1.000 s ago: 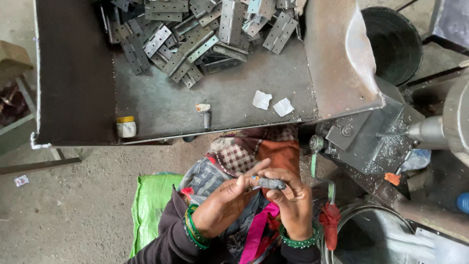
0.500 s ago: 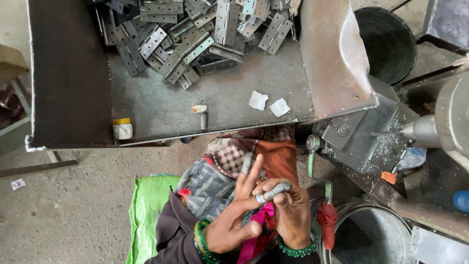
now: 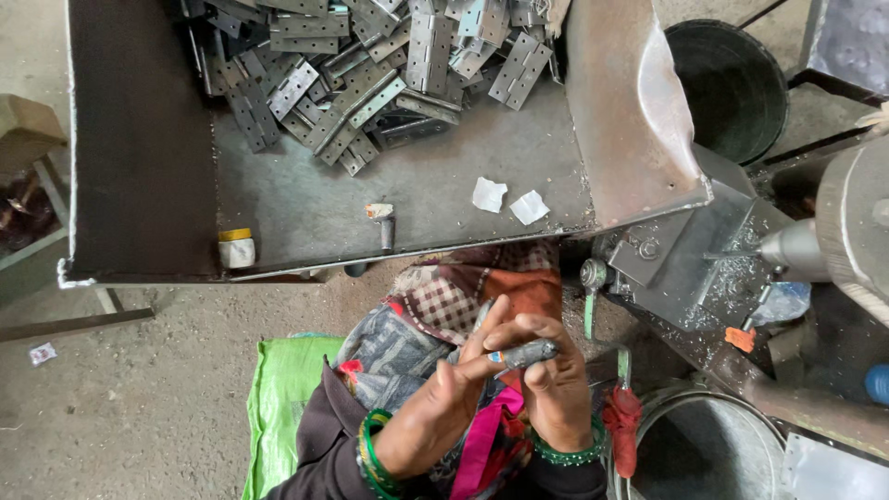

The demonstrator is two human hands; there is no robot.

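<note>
Low in the picture, over my lap, my right hand (image 3: 556,389) grips a small grey metal hinge piece (image 3: 526,354). My left hand (image 3: 444,407) touches the same piece at its left end, fingers stretched up along it. Green bangles ring both wrists. Above my hands a grey metal tray (image 3: 306,208) holds a heap of flat metal hinges (image 3: 370,74) along its far side.
On the tray's near part lie two white paper scraps (image 3: 507,200), a small yellow-capped jar (image 3: 237,248) and a short metal bolt (image 3: 384,224). A drilling machine (image 3: 787,250) stands at the right, a black bucket (image 3: 727,88) above it, a metal pail (image 3: 704,449) below. A green sack (image 3: 282,407) lies under me.
My hands have kept the hinge piece over my lap while my left fingers folded from spread to lying along it. The view shifted slightly.
</note>
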